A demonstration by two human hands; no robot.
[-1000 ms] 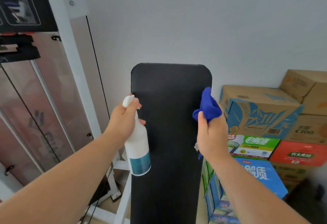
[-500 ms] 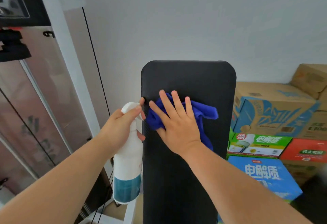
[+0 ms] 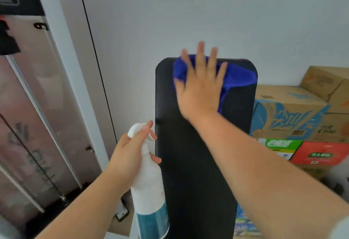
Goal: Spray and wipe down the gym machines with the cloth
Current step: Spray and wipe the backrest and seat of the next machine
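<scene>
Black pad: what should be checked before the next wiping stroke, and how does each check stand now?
1. Blue cloth between right hand and black pad: ok.
2. Right hand flat, fingers spread on the cloth: ok.
3. Cloth at the pad's top edge, bare pad below for a downward stroke: ok.
4. Spray bottle gripped by left hand, beside the pad's left edge, off the wiping path: ok.
5. Pad wetted with spray: cannot tell.

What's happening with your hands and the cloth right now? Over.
Left hand grips bottle. Right hand flat, pressing cloth on pad's top end. Nothing blocks the pad.
</scene>
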